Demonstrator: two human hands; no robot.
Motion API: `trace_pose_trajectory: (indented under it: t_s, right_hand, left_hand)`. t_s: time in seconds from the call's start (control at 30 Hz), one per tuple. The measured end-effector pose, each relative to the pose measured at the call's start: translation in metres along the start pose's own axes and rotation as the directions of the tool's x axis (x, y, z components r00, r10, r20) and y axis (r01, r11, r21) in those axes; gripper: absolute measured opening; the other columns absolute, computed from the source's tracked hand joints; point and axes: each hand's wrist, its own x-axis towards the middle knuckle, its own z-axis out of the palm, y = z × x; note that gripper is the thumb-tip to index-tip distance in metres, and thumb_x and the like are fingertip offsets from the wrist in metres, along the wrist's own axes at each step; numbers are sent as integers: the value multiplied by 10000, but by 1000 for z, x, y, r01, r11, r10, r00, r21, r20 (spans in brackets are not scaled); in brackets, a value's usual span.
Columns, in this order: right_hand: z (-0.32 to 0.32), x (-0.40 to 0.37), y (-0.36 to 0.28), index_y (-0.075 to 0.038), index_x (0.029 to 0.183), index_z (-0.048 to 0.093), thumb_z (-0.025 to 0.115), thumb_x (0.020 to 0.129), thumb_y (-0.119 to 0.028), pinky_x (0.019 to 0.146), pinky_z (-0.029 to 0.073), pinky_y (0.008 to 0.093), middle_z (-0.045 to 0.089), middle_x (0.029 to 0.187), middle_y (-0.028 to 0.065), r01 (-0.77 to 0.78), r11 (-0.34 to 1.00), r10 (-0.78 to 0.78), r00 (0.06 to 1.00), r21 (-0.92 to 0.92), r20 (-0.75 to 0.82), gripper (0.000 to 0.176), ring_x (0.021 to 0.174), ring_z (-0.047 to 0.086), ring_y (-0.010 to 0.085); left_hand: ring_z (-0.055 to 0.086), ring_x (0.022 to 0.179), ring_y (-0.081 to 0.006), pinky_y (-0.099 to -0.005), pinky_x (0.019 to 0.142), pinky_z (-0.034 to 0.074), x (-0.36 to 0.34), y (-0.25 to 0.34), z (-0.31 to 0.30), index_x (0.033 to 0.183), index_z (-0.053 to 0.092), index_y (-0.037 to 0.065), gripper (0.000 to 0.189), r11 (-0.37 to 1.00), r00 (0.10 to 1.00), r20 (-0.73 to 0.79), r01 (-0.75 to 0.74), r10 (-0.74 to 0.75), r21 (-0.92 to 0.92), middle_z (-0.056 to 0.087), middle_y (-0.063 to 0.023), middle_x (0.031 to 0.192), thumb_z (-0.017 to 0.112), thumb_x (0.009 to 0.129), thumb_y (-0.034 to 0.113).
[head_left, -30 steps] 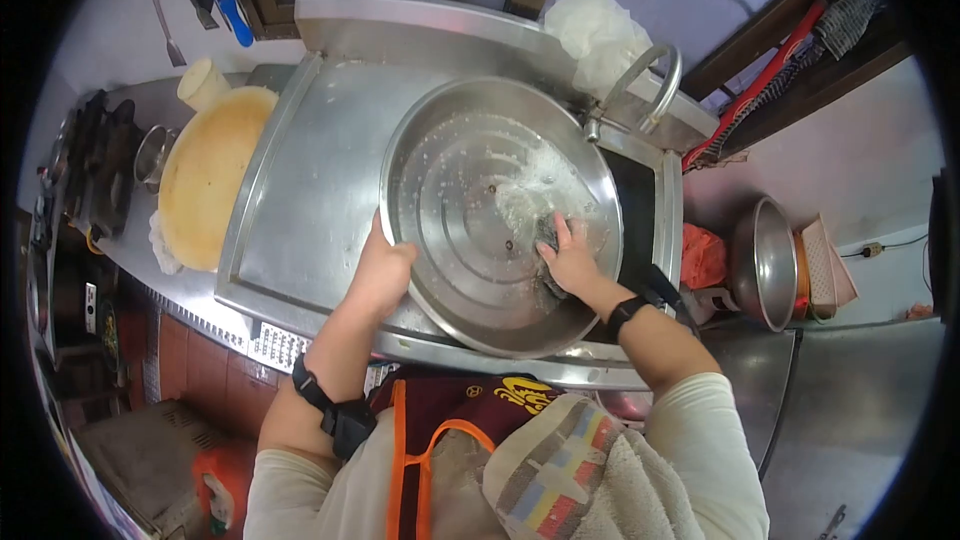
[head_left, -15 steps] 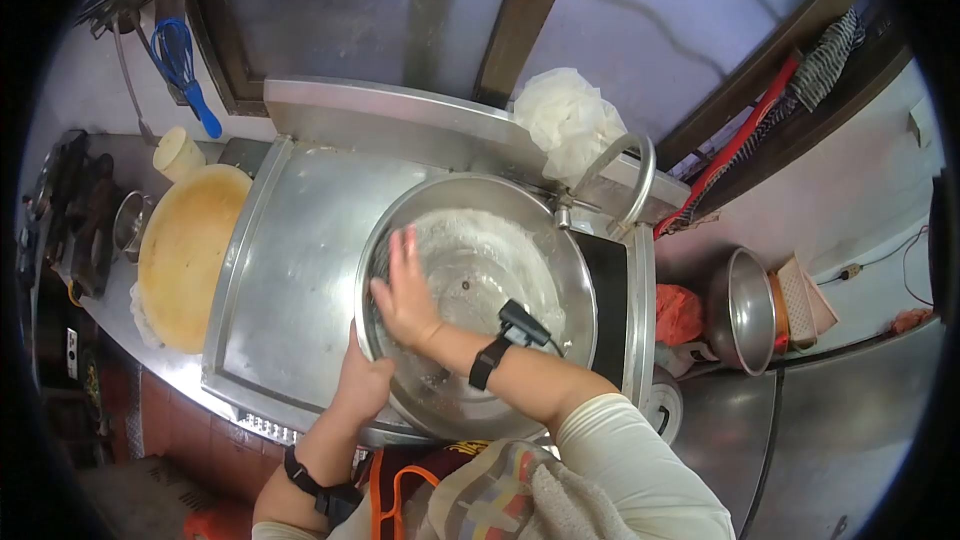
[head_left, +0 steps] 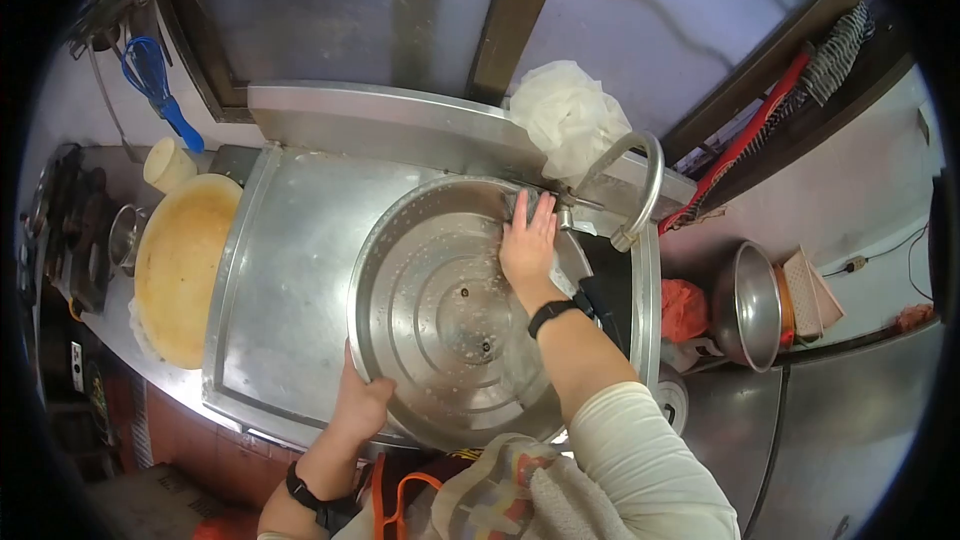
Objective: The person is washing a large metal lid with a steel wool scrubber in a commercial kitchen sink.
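Observation:
A large round metal basin sits in the sink, its inside wet and speckled with droplets, two small dark spots on its bottom. My left hand grips the basin's rim at the lower left, thumb over the edge. At the upper right, my right hand lies against the inner wall with fingers stretched out and pointing up toward the rim. A wet, greyish sheen shows around those fingers. The curved metal faucet stands just to the right of this hand. Dark straps circle both wrists.
Left of the metal sink counter lies a round wooden board beside a cream cup. Whitish crumpled cloth rests behind the faucet. On the right are a red plastic bag and a tilted metal bowl. A blue whisk hangs upper left.
My right hand has swept from the basin's left inner side across to its upper right wall. The whitish swirling water has thinned, showing the ringed bottom. My left hand stays at the rim.

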Motion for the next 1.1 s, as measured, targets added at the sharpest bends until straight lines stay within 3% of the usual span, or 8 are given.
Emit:
trace_pose_trajectory:
  t_s: [0.1,0.23,0.43,0.53,0.7,0.77,0.9,1.1]
  right_hand:
    - [-22,-44,17,-119,1417,248,534,859,-210,1076,160,532,149,1454,251,4,962,71,963,-274,262,633,1344,185,394]
    - [-50,-100,44,-86,1421,214,558,838,-298,1070,166,534,124,1416,337,-41,989,100,898,-143,430,710,1323,150,469]
    - [-122,-150,13,-150,1456,85,561,837,-414,1069,160,534,134,1383,383,-107,990,136,531,-93,837,825,1287,181,517]
    - [-115,-141,33,-142,1452,110,548,842,-428,1069,173,523,157,1393,359,-115,990,139,595,-87,791,803,1280,223,497]
    - [-81,-64,38,-103,1425,209,519,866,-392,1064,216,500,152,1419,328,-107,993,107,674,-46,731,701,1316,203,453]
    - [-38,-52,36,-102,1421,225,501,874,-395,1066,214,498,120,1444,299,90,994,-51,879,-60,474,680,1339,177,423]
    - [-1,-15,-35,-107,1445,150,478,883,-418,1087,164,500,27,1469,280,-70,973,-36,896,221,442,722,1349,117,444]
    - [-33,-46,-158,-87,1427,-126,361,907,-529,1100,58,514,-2,1463,297,-238,801,-247,704,549,665,839,1358,7,449]
  left_hand:
    - [528,969,-202,-307,860,426,-1,2,1,1343,232,-14,663,999,1000,7,17,-17,-39,533,-142,1080,481,731,-72]
    - [519,1000,-204,-309,883,417,2,-7,-2,1352,226,-9,675,999,1000,21,-3,4,-47,521,-144,1107,472,728,-88]
    - [500,1048,-203,-306,909,399,4,-7,-3,1350,237,-1,673,994,999,33,46,-43,-102,507,-140,1140,469,724,-88]
    - [540,976,-199,-318,858,433,3,-4,1,1257,384,-6,596,995,1000,-22,6,-9,-99,553,-106,1065,476,674,-83]
    - [500,1040,-207,-307,901,400,5,-5,-4,1348,250,6,671,999,998,41,43,-42,-16,502,-135,1146,470,721,-86]
    - [500,1036,-207,-306,901,399,5,-5,-4,1351,247,7,674,998,998,36,54,-53,-17,500,-136,1147,467,721,-87]
    - [530,979,-207,-312,859,427,5,-8,-1,1282,342,-6,604,997,999,-25,38,-40,-64,534,-118,1098,477,696,-57]
    - [540,961,-216,-316,834,444,5,-4,4,1259,376,-21,608,996,998,-60,-24,19,-91,530,-121,1107,461,657,-45]
